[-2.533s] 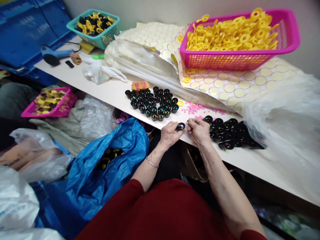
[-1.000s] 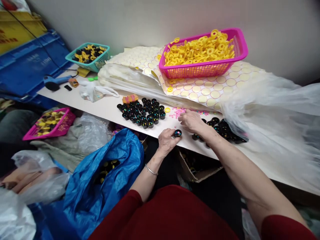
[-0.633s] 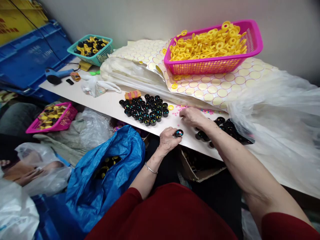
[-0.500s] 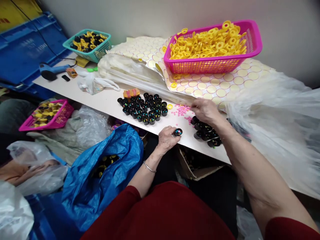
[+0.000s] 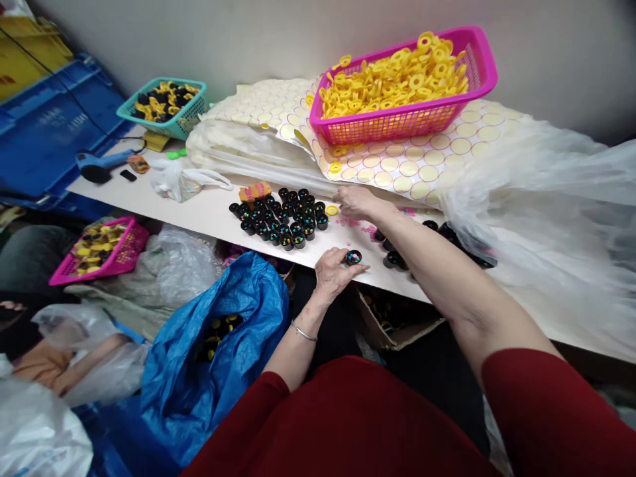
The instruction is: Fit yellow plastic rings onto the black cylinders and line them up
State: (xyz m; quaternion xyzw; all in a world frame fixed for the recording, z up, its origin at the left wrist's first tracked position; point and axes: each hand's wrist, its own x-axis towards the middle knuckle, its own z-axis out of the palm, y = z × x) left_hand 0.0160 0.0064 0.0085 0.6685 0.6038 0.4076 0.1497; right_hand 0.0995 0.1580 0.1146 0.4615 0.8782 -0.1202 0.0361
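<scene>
Holding black cup (image 5: 352, 262), beads (image 5: 354, 256) apparently inside: left hand (image 5: 332, 273).

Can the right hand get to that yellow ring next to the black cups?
Yes, most likely: the right hand is just beside the yellow ring, which lies flat on the white table with nothing on top. The nearest black cup is close, but seems to leave room for fingers.

Soft, even indoor light, seemingly from overhead, with faint glare on plastic and smeared, stretched outer edges.
</scene>
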